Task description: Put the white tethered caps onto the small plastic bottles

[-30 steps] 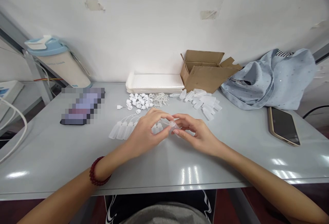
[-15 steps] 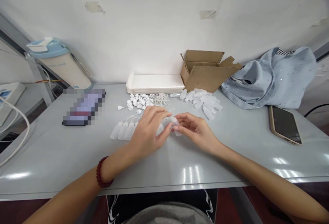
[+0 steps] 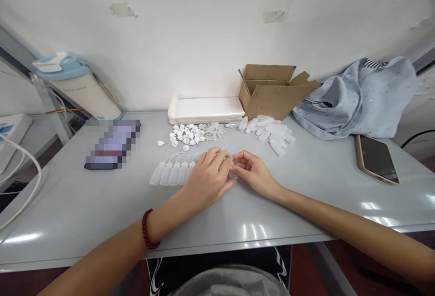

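Both hands — on one translucent piece

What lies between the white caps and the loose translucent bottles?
In the head view, a tangle of pale cords lies between the white caps and the loose translucent bottles.

Wall: off-white, torn tape remnants | tabletop: glossy grey, set against wall | left: grey metal post | floor: dark red | light: white reflections streaking the tabletop's front
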Available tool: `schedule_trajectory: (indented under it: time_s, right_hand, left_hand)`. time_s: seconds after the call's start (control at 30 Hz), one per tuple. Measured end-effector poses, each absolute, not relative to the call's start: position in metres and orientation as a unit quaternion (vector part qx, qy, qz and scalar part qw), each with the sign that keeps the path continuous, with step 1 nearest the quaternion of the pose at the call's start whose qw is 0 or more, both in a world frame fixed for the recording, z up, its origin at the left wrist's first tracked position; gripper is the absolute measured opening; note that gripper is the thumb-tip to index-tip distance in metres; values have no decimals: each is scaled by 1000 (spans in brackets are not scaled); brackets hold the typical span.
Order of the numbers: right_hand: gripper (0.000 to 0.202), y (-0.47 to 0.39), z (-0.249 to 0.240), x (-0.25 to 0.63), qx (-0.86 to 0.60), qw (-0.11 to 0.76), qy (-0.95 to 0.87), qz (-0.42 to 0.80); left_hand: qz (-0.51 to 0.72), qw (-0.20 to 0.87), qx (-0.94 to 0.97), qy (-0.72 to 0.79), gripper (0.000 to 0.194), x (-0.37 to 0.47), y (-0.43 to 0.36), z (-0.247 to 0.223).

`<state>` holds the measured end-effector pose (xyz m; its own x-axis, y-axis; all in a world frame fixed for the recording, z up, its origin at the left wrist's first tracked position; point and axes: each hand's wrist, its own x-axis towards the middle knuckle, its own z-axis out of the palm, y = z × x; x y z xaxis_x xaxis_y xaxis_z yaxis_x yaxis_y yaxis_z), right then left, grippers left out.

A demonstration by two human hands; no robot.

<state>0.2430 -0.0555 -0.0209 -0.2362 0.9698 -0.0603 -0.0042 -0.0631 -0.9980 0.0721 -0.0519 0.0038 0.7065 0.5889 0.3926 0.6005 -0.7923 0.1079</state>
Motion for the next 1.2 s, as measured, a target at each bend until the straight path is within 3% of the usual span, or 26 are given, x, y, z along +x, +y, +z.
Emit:
schedule_trajectory:
  time_s: [0.2, 0.5, 0.8, 0.97, 1.2]
  right_hand:
    - [26, -56, -16, 243, -468, 406, -570, 539]
    - [17, -56, -9, 264, -463, 301, -720, 420]
    - [20, -59, -4, 266, -419, 247, -814, 317]
    - [30, -61, -6, 265, -395, 234, -834, 306]
    - [28, -61, -9, 263, -400, 248, -831, 296]
  left_hand:
    - [-235, -72, -904, -348, 25, 73, -50, 4]
    - [-206, -212, -893, -340, 38, 62, -40, 5]
    - [-152, -157, -925, -312, 33, 57, -41, 14]
    - [-142, -156, -925, -316, 29, 56, -42, 16]
    - [-128, -147, -928, -317, 32, 56, -42, 15]
